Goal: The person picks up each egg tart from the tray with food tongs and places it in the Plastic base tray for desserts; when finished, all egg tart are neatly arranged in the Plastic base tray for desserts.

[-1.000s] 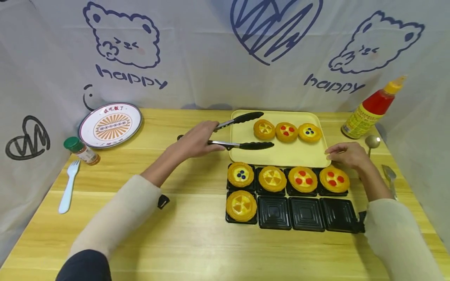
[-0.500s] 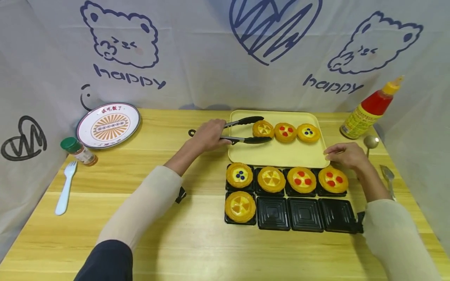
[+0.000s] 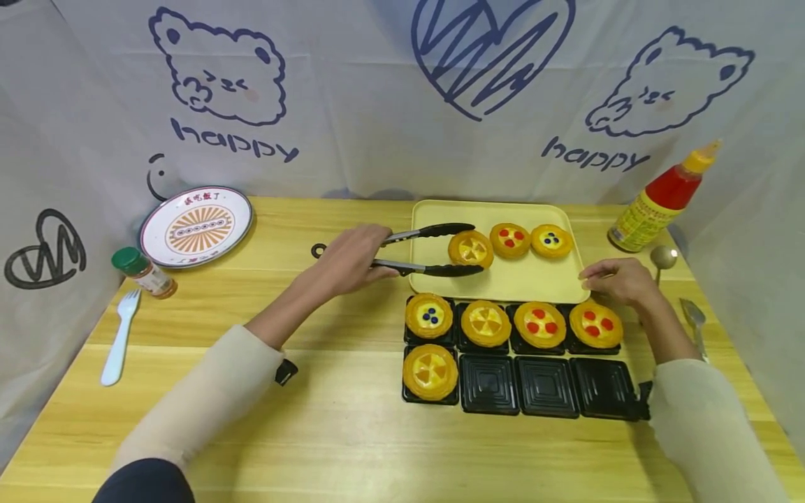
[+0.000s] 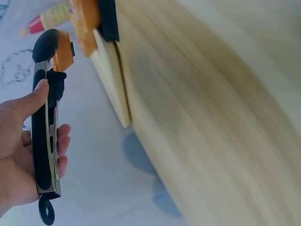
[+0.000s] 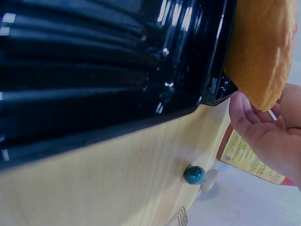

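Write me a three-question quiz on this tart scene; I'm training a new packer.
1. True or false: the tongs clasp a tart.
2. How many black tray cells are empty?
3. The right hand touches: A) the bottle B) the yellow tray edge C) the fork

Key: 1 true; 2 three; 3 B

A patterned plate (image 3: 196, 226) leans against the backdrop at the table's far left, with a spice jar (image 3: 144, 271) and a white fork (image 3: 120, 335) nearby. Far right stand a sauce bottle (image 3: 662, 198), a spoon (image 3: 664, 258) and a spatula (image 3: 694, 316).
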